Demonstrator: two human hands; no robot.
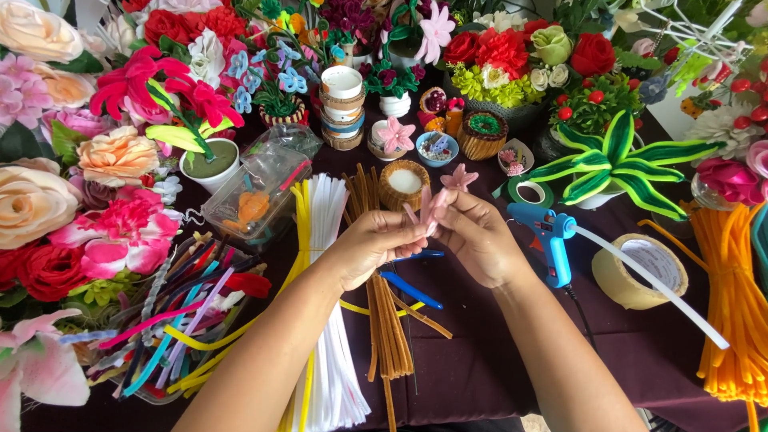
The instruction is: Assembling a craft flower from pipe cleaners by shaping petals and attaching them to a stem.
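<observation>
left hand (376, 244) and right hand (474, 234) both pinch a small pink pipe-cleaner flower (436, 200) held above the bench (480, 360), over brown pipe cleaners (386, 304), blue glue gun (550, 236) just right.

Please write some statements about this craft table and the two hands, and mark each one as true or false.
1. Both hands hold a pink pipe-cleaner flower between them. True.
2. The blue glue gun is in the right hand. False: it stands on the dark tablecloth, to the right of that hand, with a white glue stick at its back.
3. A bundle of brown pipe cleaners lies under the left hand. True.
4. The roll of tape lies left of the hands. False: it lies to the right, beyond the glue gun.
5. The orange pipe cleaners lie at the right edge. True.
</observation>
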